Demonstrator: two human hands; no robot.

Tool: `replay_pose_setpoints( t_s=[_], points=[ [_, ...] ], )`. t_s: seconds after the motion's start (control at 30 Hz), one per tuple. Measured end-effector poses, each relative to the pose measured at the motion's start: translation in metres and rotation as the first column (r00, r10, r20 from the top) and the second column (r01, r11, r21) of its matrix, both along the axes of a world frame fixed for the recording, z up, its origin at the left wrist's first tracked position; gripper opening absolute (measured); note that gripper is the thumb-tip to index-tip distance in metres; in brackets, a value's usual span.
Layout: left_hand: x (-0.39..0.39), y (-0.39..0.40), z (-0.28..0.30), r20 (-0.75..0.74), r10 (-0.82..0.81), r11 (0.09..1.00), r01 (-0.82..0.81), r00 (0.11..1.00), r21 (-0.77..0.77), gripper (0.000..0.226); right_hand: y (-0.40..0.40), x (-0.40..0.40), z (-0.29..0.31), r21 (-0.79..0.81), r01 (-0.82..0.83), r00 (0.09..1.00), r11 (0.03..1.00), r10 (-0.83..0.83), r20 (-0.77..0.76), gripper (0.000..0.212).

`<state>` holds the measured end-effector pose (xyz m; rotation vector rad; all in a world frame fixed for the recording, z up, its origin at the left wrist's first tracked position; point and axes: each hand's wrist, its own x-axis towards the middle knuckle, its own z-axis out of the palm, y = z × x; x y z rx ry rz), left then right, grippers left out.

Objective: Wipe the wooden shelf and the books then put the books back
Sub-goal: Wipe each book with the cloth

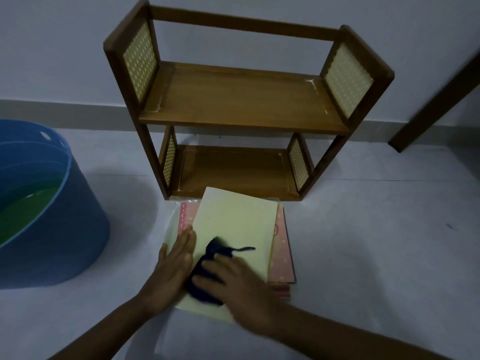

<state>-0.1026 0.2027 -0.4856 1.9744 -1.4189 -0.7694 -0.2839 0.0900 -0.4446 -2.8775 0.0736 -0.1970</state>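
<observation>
A two-tier wooden shelf with dotted side panels stands empty against the wall. In front of it a stack of books lies flat on the floor, a pale yellow book on top and a pink book under it. My left hand rests flat, fingers together, on the yellow book's left edge. My right hand presses a dark blue cloth onto the yellow cover; part of the cloth is hidden under the hand.
A blue bucket with greenish water stands at the left. A dark wooden post leans in at the right. The pale floor spreads around the books; a white wall is behind the shelf.
</observation>
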Motion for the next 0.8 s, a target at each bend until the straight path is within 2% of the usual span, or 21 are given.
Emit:
replay_pose_setpoints(
  t_s=[0.07,0.13,0.2,0.27,0.37,0.43,0.5,0.57,0.6,0.63,0.67,0.73,0.8],
  points=[
    [-0.001,-0.001,0.004,-0.032,0.010,1.000,-0.009,0.999,0.022,0.078,-0.043,-0.007,-0.008,0.013,0.187,0.980,0.982,-0.188,0.062,0.056],
    [-0.002,-0.002,0.008,-0.032,0.011,0.999,-0.010,0.999,0.041,0.078,-0.080,-0.017,-0.009,0.097,0.414,0.907,0.905,-0.419,0.034,0.065],
    [-0.004,-0.002,0.010,-0.022,0.011,0.999,-0.010,1.000,0.052,0.079,-0.080,-0.021,-0.009,0.057,0.453,0.890,0.890,-0.455,0.029,0.074],
    [-0.004,-0.002,0.009,-0.003,0.019,0.999,-0.019,1.000,0.035,0.080,-0.041,-0.018,-0.005,0.014,0.351,0.934,0.936,-0.351,0.066,0.064],
    [-0.004,0.000,0.005,0.057,0.009,1.000,-0.011,0.998,0.022,0.080,0.020,-0.021,-0.002,-0.007,0.032,0.998,0.999,-0.032,0.059,0.030],
    [-0.004,0.000,0.003,0.094,-0.001,1.000,-0.002,0.996,0.028,0.079,0.022,-0.030,-0.003,-0.108,-0.047,0.998,0.993,0.050,0.027,0.028],
    [-0.003,0.000,0.002,0.110,-0.005,0.999,0.001,0.994,0.039,0.078,-0.004,-0.044,-0.008,-0.180,0.028,0.997,0.983,-0.014,0.076,0.034],
    [-0.002,-0.001,0.003,0.104,-0.011,0.998,0.005,0.995,0.057,0.078,-0.034,-0.059,-0.009,-0.170,0.168,0.977,0.971,-0.142,0.157,0.039],
    [-0.001,-0.001,0.004,0.103,-0.011,0.998,0.004,0.995,0.061,0.078,-0.046,-0.069,-0.003,-0.099,0.262,0.958,0.960,-0.246,0.144,0.040],
    [-0.001,-0.001,0.004,0.104,-0.010,0.998,0.004,0.995,0.061,0.077,-0.057,-0.083,0.000,-0.095,0.341,0.939,0.935,-0.333,0.089,0.042],
    [-0.001,-0.001,0.004,0.107,-0.010,0.998,0.004,0.994,0.062,0.076,-0.066,-0.100,0.000,-0.032,0.435,0.898,0.900,-0.431,0.087,0.047],
    [-0.002,-0.001,0.004,0.104,-0.010,0.998,0.003,0.995,0.066,0.076,-0.081,-0.125,-0.008,0.088,0.625,0.766,0.776,-0.631,0.125,0.072],
    [-0.003,-0.001,0.006,0.095,-0.009,0.998,0.003,0.995,0.067,0.078,-0.084,-0.142,-0.025,0.082,0.733,0.675,0.676,-0.737,0.044,0.088]
  ],
)
